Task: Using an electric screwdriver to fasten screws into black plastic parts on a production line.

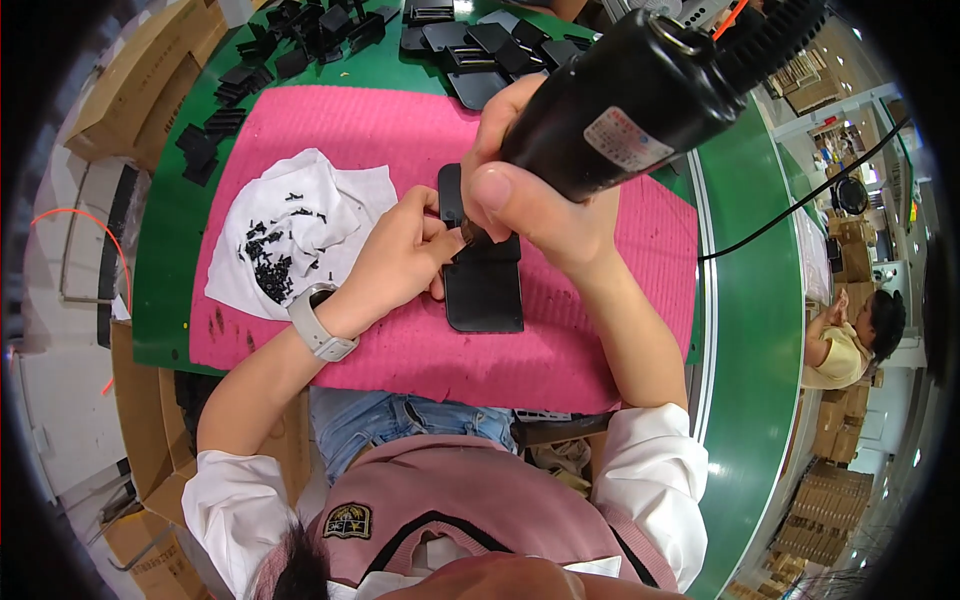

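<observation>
Pink ribbed matting [380,120] probably cushions the black piece [484,297] lying at its middle. The left hand [400,252] curls at the piece's left edge, gripping it, likely to steady it. On the matting's left, a white cloth [350,195] seems to keep the small dark screws [268,277] gathered. Above the matting, the right hand [550,205] wraps round a black power tool [600,110], whose tip is hidden; the top edge cuts off its ribbed hose [770,50].
</observation>
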Motion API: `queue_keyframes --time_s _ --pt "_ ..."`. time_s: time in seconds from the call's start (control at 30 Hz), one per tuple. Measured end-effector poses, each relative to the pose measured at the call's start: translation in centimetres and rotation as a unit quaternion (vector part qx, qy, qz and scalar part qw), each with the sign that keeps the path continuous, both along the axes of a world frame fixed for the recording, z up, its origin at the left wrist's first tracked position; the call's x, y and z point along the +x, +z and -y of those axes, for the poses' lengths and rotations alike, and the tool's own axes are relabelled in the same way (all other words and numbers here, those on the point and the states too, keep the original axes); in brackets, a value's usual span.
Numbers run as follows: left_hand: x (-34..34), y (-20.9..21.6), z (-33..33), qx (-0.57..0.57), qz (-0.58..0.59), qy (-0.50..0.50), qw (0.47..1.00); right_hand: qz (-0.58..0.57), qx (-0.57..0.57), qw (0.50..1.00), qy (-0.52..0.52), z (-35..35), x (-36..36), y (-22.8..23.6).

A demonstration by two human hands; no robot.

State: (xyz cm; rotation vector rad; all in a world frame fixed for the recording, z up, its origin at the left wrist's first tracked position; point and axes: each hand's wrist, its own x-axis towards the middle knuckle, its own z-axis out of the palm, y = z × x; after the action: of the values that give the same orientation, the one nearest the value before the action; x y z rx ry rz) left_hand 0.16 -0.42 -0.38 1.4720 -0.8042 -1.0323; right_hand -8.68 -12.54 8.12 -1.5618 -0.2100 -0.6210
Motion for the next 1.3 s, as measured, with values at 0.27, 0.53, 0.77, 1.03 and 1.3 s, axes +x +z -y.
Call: queue_keyframes --time_s 0.27,0.53,0.77,1.03,1.3 --pt "0.0 -0.1 0.0 0.013 0.011 0.003 1.0 -0.015 0.011 1.0 0.016 0.0 0.0 0.0" --pt "-0.8 0.2 0.1 0.019 0.075 0.021 0.997 0.006 0.003 1.0 -0.006 -0.1 -1.4 -0.7" --pt "-0.7 1.4 -0.8 -0.01 0.073 0.016 0.997 -0.126 -0.016 0.982 -0.143 3.5 -9.4 2.8" --pt "8.5 3.0 -18.0 -0.188 0.135 0.469 0.852 -0.347 -0.468 0.585 -0.564 11.2 -15.2 -6.3" --pt "17.6 -19.1 -53.8 0.077 0.008 0.772 0.631 -0.238 -0.597 0.622 -0.448 9.6 -4.9 -3.6"
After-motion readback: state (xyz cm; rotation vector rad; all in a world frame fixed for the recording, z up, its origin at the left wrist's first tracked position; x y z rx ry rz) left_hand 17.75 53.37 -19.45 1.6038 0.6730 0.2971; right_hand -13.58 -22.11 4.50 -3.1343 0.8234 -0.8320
